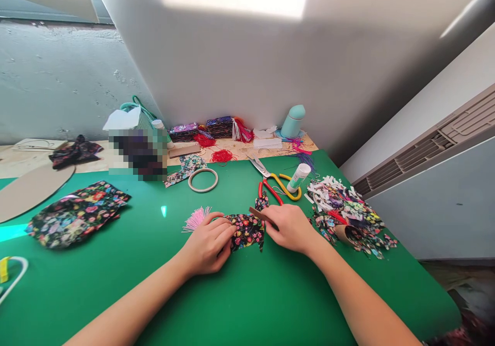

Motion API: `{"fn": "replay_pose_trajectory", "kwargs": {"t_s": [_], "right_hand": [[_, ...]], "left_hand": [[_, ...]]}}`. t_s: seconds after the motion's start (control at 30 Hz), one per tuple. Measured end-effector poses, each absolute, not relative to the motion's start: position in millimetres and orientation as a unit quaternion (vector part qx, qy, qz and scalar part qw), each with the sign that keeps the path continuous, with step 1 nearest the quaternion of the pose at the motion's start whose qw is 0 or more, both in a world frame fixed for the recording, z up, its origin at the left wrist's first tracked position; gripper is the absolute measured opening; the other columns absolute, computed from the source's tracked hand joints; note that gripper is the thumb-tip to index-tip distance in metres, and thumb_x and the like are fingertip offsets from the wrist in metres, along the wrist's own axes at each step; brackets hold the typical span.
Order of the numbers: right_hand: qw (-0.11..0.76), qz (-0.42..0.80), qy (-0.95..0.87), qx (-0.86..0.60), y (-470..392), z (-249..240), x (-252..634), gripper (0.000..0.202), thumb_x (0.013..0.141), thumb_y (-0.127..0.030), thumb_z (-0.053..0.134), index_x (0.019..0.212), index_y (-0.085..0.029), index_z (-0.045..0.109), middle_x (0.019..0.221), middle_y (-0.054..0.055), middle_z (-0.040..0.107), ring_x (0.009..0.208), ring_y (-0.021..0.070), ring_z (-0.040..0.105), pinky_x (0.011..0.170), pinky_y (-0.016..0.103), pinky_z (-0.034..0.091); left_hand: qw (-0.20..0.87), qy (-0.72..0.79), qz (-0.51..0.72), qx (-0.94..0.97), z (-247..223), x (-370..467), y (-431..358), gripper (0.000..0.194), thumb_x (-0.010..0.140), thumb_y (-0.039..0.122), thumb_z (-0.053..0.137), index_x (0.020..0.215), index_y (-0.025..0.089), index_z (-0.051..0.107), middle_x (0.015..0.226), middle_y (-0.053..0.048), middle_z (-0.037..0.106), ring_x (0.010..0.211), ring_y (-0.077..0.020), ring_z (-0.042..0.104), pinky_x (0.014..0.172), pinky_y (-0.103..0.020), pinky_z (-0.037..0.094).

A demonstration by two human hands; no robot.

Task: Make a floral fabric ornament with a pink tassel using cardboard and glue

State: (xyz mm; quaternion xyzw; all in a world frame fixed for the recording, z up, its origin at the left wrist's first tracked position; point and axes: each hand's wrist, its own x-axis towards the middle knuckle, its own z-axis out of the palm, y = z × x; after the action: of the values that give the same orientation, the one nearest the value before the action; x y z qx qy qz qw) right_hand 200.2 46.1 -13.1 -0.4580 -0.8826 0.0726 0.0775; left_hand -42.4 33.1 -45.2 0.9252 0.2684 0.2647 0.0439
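Observation:
A piece of black floral fabric [247, 231] lies on the green table in front of me. My left hand [211, 243] is closed over its left end, fingers curled down onto it. Just beyond that hand a pink tassel [196, 219] sticks out; its attachment is hidden. My right hand [288, 227] pinches a thin brown strip [260, 214], possibly cardboard, over the fabric's right end. Behind the right hand is a narrow upright bit of the same floral cloth [262, 201]. Red-handled pliers or cutters [273, 192] lie partly hidden behind it.
Yellow-handled scissors [280, 181] and a glue stick [299, 178] lie beyond my right hand. Fabric scraps [348, 212] are heaped at the right. A tape ring [203, 180] lies behind, larger floral cloth [81, 214] at left. A turquoise bottle [293, 121] stands by the wall.

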Motion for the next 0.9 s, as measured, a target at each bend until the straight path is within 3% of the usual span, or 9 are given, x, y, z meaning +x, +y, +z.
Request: {"fn": "replay_pose_trajectory", "kwargs": {"t_s": [0.17, 0.27, 0.4, 0.5, 0.6, 0.9], "right_hand": [[0.092, 0.123, -0.887, -0.436, 44.8, -13.3, 196.6, 0.016, 0.082, -0.018, 0.047, 0.09, -0.018, 0.062, 0.083, 0.004, 0.067, 0.073, 0.0175, 0.06, 0.062, 0.027, 0.035], [0.135, 0.155, -0.84, -0.501, 45.6, -13.4, 197.7, 0.03, 0.082, -0.016, 0.046, 0.11, -0.016, 0.056, 0.098, 0.007, 0.068, 0.08, 0.0194, 0.062, 0.067, 0.028, 0.039], [0.145, 0.225, -0.809, -0.522, 44.3, -12.2, 197.6, 0.053, 0.084, -0.018, 0.046, 0.135, -0.02, 0.036, 0.103, 0.006, 0.067, 0.084, 0.02, 0.063, 0.07, 0.028, 0.041], [0.124, 0.251, -0.817, -0.504, 41.5, -12.8, 193.1, 0.047, 0.086, -0.019, 0.044, 0.133, -0.023, 0.039, 0.105, 0.005, 0.068, 0.086, 0.0197, 0.064, 0.071, 0.027, 0.041], [0.097, 0.255, -0.82, -0.503, 39.3, -15.5, 187.7, 0.044, 0.085, -0.02, 0.046, 0.129, -0.021, 0.042, 0.093, 0.004, 0.07, 0.078, 0.0192, 0.065, 0.066, 0.025, 0.039], [0.017, 0.173, -0.825, -0.537, 41.2, -18.8, 188.8, 0.027, 0.088, -0.025, 0.045, 0.113, -0.018, 0.048, 0.093, 0.007, 0.071, 0.08, 0.0228, 0.067, 0.058, 0.027, 0.032]], "left_hand": [[0.045, 0.262, 0.243, 0.933, -41.7, -42.4, 32.7, 0.034, 0.078, 0.009, 0.044, 0.111, 0.016, 0.052, 0.097, -0.01, 0.066, 0.095, -0.0232, 0.06, 0.09, -0.045, 0.045], [0.06, 0.227, 0.222, 0.946, -39.6, -43.6, 32.6, 0.043, 0.079, 0.014, 0.046, 0.122, 0.013, 0.047, 0.116, -0.014, 0.062, 0.108, -0.0266, 0.056, 0.094, -0.047, 0.043], [0.084, 0.194, 0.187, 0.959, -40.3, -45.5, 32.6, 0.051, 0.079, 0.02, 0.045, 0.13, 0.012, 0.042, 0.127, -0.014, 0.057, 0.115, -0.0284, 0.052, 0.098, -0.049, 0.04], [0.09, 0.196, 0.183, 0.959, -42.3, -46.0, 32.4, 0.05, 0.08, 0.021, 0.045, 0.129, 0.012, 0.043, 0.124, -0.015, 0.059, 0.113, -0.029, 0.054, 0.098, -0.05, 0.04], [0.096, 0.2, 0.182, 0.958, -43.7, -45.9, 32.2, 0.047, 0.08, 0.022, 0.046, 0.126, 0.014, 0.046, 0.123, -0.014, 0.06, 0.111, -0.0288, 0.056, 0.098, -0.05, 0.04], [0.1, 0.199, 0.197, 0.955, -42.2, -44.9, 32.5, 0.044, 0.079, 0.022, 0.047, 0.122, 0.014, 0.05, 0.12, -0.014, 0.062, 0.107, -0.0273, 0.058, 0.098, -0.049, 0.04]]}}
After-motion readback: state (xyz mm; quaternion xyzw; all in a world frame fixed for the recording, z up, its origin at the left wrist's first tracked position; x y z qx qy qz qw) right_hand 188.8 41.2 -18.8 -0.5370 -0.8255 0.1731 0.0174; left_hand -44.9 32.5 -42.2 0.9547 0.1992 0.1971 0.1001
